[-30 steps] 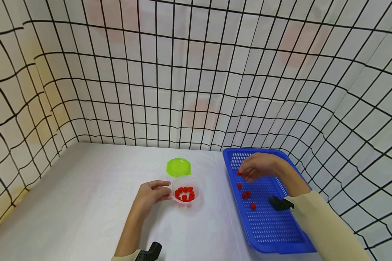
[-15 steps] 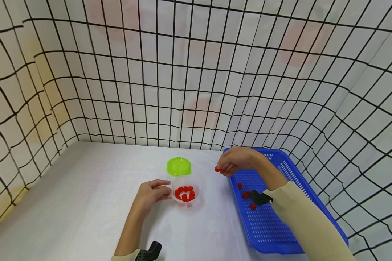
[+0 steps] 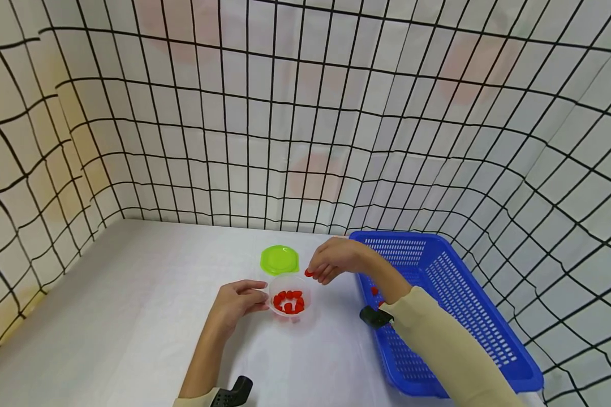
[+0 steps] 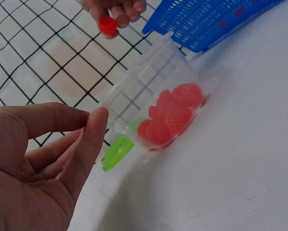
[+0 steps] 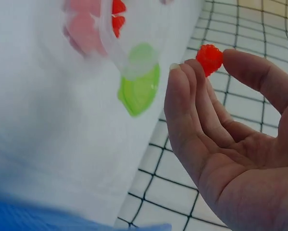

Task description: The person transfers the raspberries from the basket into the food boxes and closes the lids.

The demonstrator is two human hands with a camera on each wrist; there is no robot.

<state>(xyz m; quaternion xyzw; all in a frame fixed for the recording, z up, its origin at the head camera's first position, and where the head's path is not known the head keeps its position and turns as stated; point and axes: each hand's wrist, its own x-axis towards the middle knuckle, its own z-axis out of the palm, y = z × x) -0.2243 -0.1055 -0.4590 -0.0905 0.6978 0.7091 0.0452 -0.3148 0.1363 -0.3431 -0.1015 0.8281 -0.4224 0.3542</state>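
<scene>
A clear round plastic tub stands on the white tabletop with several red raspberries at its bottom. Thumb and forefinger of my left hand pinch its rim on the left side. Between the thumb and fingertips of my right hand is a single raspberry, held above the table just behind and right of the tub. A bright green lid lies flat behind the tub.
To the right stands a blue perforated basket; a few raspberries show in it, partly hidden by the right sleeve. Black netting over white sheeting walls the back and sides of the table.
My right hand has carried one raspberry from the blue basket leftward to near the tub. The left hand has stayed at the tub's rim.
</scene>
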